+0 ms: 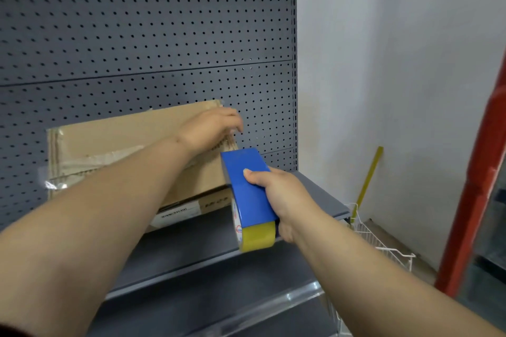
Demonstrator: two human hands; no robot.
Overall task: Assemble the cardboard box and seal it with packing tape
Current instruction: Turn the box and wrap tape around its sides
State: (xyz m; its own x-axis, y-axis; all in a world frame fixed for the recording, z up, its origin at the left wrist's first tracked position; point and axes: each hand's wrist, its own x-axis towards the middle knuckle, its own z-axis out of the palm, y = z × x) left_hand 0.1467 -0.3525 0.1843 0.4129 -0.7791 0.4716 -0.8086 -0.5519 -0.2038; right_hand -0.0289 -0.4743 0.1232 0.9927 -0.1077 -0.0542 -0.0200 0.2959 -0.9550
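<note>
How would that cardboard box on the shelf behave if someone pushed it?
The cardboard box lies low and wide on the grey shelf, so it would likely slide rather than tip. Its face looks creased and taped over, so it may flex under the left hand. The pegboard behind should stop it.
</note>
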